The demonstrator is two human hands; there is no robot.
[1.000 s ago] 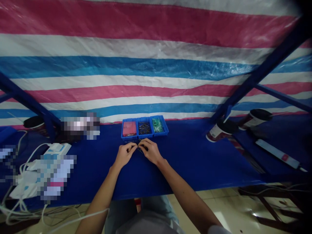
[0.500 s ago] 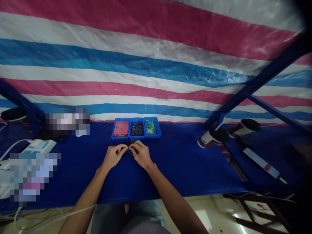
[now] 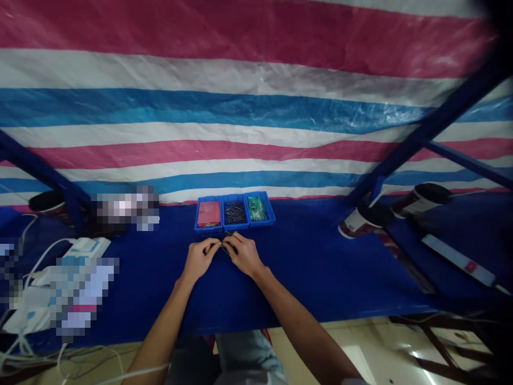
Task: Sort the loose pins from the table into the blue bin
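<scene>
My left hand (image 3: 201, 258) and my right hand (image 3: 244, 254) meet fingertip to fingertip just in front of three joined blue bins. Both are closed in a pinch, and what is between the fingertips is too small to make out. Thin dark metal pieces (image 3: 229, 233) show beside my right fingers, partly hidden by them. The left bin holds flat pinkish-red pieces (image 3: 209, 213). Dark screw-like pieces (image 3: 234, 213) fill the middle bin, and green and clear plastic bits (image 3: 257, 208) lie in the right one (image 3: 271, 215).
A blue table (image 3: 312, 267) spreads under my hands, with a striped plastic sheet (image 3: 240, 112) behind. White power strips (image 3: 86, 247) and cables lie at the left. Dark cups (image 3: 363, 220) and a pale power strip (image 3: 459, 259) stand or lie at the right, near blue frame bars.
The camera view has shifted, so the bins and hands appear a little farther right. Both hands keep their pinch at the same place before the bins.
</scene>
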